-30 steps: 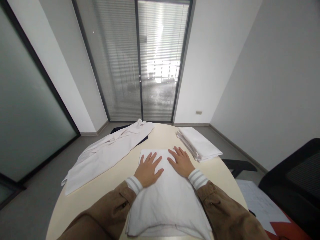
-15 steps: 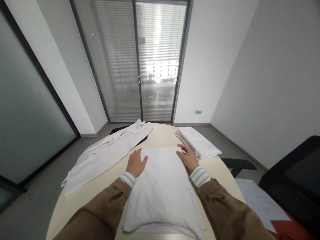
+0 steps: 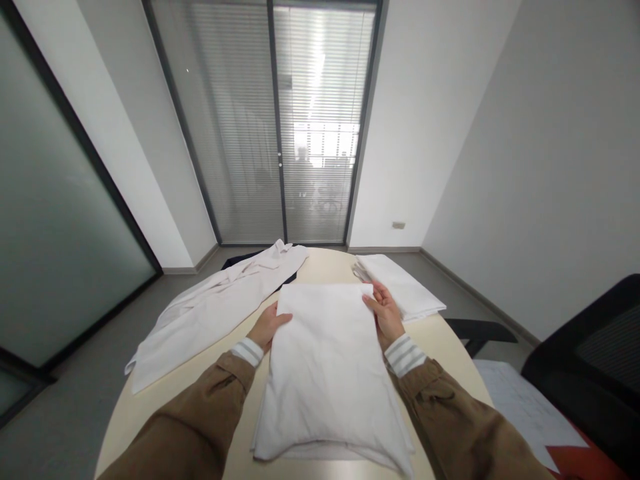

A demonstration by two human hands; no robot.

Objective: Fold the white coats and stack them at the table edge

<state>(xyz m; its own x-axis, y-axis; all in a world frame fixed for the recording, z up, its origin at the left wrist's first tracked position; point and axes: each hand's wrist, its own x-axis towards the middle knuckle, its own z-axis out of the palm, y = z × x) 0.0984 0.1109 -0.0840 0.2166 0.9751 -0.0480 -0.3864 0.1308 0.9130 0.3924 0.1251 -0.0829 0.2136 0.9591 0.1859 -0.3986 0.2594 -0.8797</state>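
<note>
A folded white garment (image 3: 327, 373) lies lengthwise in front of me, its far edge straight and its near end layered and uneven. My left hand (image 3: 269, 327) grips its far left side, thumb on top and fingers tucked beneath. At the far right corner my right hand (image 3: 386, 313) holds the cloth the same way, with the thumb over the edge. The far end looks slightly raised from the table. What kind of garment it is cannot be made out.
A pale round table (image 3: 120, 413) carries everything. To the left an unfolded white shirt (image 3: 215, 313) lies over something dark. Another folded white cloth (image 3: 400, 283) rests at the right edge. A black chair (image 3: 595, 347) stands at the right, papers (image 3: 525, 400) beside it.
Both hands have gone from lying loosely at the far corners to gripping the sides, thumbs on top. The garment's far edge has risen and shifted slightly away.
</note>
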